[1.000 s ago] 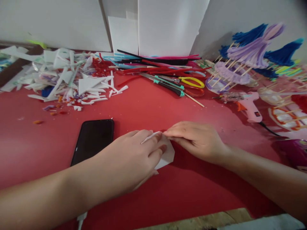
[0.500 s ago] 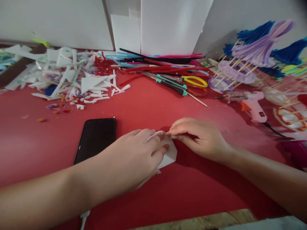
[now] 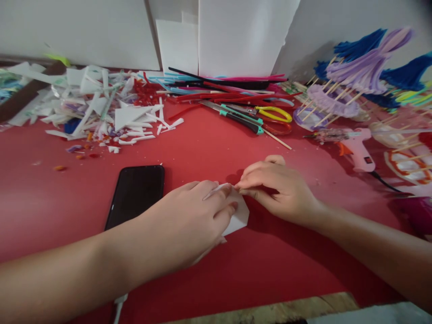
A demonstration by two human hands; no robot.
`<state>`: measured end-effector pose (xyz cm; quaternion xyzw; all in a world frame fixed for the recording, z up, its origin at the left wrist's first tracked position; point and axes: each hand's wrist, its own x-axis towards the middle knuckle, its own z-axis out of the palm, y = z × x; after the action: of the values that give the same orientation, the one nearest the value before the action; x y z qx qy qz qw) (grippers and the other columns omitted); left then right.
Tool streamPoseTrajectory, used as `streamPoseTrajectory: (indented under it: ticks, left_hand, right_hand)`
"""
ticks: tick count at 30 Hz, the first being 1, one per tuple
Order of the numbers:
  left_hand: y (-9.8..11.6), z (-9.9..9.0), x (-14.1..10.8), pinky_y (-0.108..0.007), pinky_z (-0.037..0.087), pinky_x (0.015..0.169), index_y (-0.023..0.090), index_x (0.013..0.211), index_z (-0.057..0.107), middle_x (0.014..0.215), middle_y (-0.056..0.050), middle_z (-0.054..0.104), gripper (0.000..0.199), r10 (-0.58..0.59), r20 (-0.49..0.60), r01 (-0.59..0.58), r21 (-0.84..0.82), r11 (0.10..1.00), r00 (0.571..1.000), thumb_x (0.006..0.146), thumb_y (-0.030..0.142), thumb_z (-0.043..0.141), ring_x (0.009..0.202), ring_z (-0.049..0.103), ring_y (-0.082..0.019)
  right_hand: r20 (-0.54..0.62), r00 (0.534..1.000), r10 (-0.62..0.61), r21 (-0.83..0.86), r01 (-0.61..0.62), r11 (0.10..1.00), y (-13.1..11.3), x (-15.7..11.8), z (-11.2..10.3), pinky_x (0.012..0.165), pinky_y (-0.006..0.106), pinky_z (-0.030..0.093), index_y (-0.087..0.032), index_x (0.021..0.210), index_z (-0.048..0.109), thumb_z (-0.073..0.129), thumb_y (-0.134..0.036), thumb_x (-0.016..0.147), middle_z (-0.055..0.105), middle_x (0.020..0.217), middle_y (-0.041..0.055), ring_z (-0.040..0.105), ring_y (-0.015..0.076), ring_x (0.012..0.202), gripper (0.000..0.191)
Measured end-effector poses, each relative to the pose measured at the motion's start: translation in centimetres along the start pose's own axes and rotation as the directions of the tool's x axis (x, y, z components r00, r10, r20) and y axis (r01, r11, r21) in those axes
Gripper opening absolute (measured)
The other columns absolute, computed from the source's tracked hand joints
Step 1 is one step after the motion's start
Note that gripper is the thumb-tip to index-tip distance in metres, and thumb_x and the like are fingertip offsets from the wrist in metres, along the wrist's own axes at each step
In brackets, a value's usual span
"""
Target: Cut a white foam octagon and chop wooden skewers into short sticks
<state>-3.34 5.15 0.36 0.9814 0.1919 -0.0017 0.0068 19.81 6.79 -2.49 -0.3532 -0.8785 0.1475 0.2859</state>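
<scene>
A small white piece of card or foam board [image 3: 239, 219] with cut, angled edges lies low over the red table, partly covered by my left hand [image 3: 199, 220]. My left fingers are bent over it and keep hold of it. At its far right corner, the thumb and forefinger of my right hand [image 3: 280, 189] are pinched together on the edge. Anything thin between those fingertips is too small to see. Just left of my left hand lies a black phone [image 3: 137, 193], its lower part behind my wrist.
White scraps [image 3: 91, 103] heap at the back left. Pipe cleaners [image 3: 229, 90], a utility knife [image 3: 241, 119] and yellow-and-red-handled scissors [image 3: 275, 114] lie at the back middle. On the right are a pink glue gun [image 3: 359, 148] and lilac pipe-cleaner pieces on sticks [image 3: 334, 101]. A white cable [image 3: 119, 308] runs below my left forearm.
My right hand has tilted slightly, with a rear finger lifted higher, while its pinch stays at the card's corner. My left hand and the white piece have hardly moved.
</scene>
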Motion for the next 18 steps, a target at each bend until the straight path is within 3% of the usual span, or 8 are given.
streamPoseTrajectory:
  ticks: [18]
  left_hand:
    - [0.07, 0.18, -0.13, -0.044, 0.048, 0.094, 0.010, 0.131, 0.050, 0.130, -0.012, 0.061, 0.043, -0.005, -0.027, 0.005, -0.004, 1.000, 1.000, 0.089, 0.019, 0.051, 0.114, 0.058, -0.029]
  right_hand:
    - [-0.023, 0.999, -0.041, -0.074, 0.039, 0.996, -0.17, 0.12, 0.13, 0.079, 0.034, 0.037, -0.021, 0.085, 0.066, 0.059, -0.020, 0.090, 0.071, 0.079, -0.0002, 0.064, 0.0160, 0.079, 0.008]
